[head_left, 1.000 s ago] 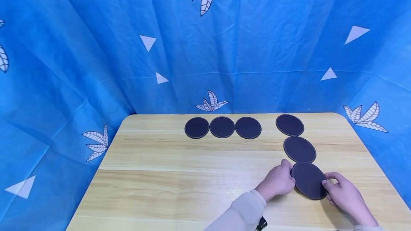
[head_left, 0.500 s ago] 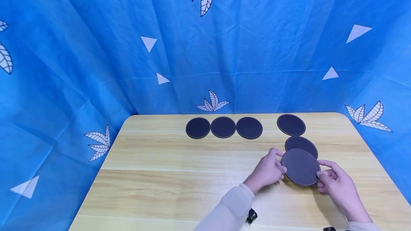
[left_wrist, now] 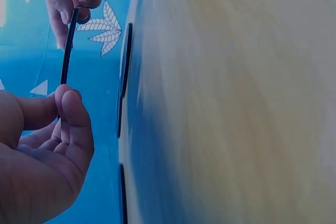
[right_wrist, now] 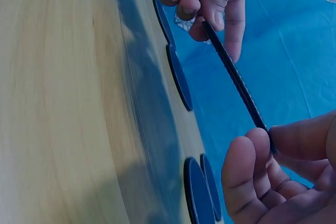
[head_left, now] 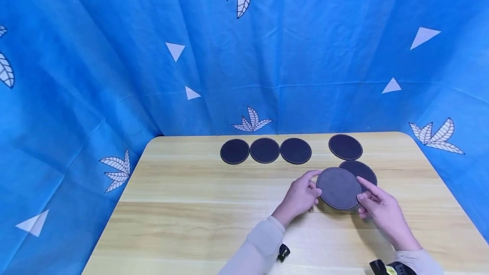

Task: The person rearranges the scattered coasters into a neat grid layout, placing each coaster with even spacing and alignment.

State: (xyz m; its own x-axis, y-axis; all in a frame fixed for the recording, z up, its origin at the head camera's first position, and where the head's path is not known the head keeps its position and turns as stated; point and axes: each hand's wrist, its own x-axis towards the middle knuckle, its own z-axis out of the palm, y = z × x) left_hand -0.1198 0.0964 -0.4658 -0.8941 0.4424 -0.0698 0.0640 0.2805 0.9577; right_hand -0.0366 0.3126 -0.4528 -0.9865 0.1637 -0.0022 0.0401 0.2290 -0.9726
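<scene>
A round black coaster point(head_left: 339, 188) with a stitched rim is held off the table between both hands. My left hand point(head_left: 299, 196) pinches its left edge, and my right hand point(head_left: 380, 207) pinches the right edge. Edge-on, the same coaster point(left_wrist: 68, 51) appears thin in the left wrist view. Behind it, a second coaster point(head_left: 363, 172) lies on the table, partly covered from sight. A further coaster point(head_left: 345, 147) lies beyond that one, near the back edge.
Along the back of the wooden table point(head_left: 183, 215), three more coasters, the left point(head_left: 234, 151), middle point(head_left: 265, 150) and right point(head_left: 296, 151), form a row. A blue patterned curtain point(head_left: 229, 54) hangs behind and beside the table.
Both hands have lifted the coaster from the near end of the right-hand column and carried it left and slightly back. The coasters on the table have stayed put.
</scene>
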